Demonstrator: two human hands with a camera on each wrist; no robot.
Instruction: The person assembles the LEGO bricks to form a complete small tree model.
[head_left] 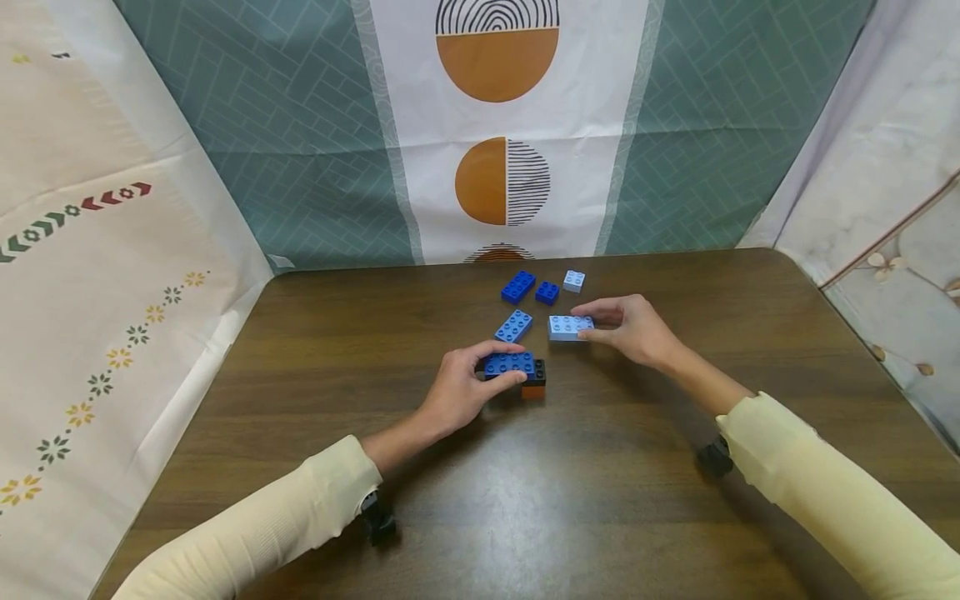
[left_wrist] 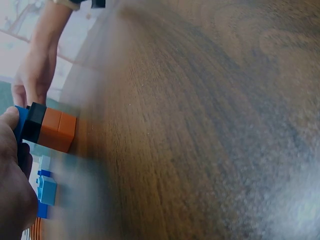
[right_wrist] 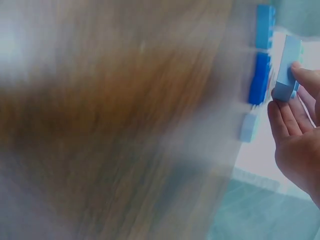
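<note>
My left hand (head_left: 459, 387) grips a small stack of toy building bricks, its thumb and fingers on the sides of the blue top brick (head_left: 510, 362). Below that sits a black brick (left_wrist: 35, 121), and an orange brick (left_wrist: 57, 129) forms the bottom. To the right, my right hand (head_left: 637, 335) pinches a light blue eight-stud brick (head_left: 564, 327) by its right end. The right wrist view shows this light blue brick (right_wrist: 287, 70) raised off the table between thumb and fingers, studs facing up.
Beyond the hands lie a medium blue brick (head_left: 513, 326), a dark blue long brick (head_left: 518, 287), a dark blue short brick (head_left: 547, 292) and a pale blue short brick (head_left: 573, 281). The brown wooden table (head_left: 360, 333) ends at a patterned cloth (head_left: 322, 167) behind.
</note>
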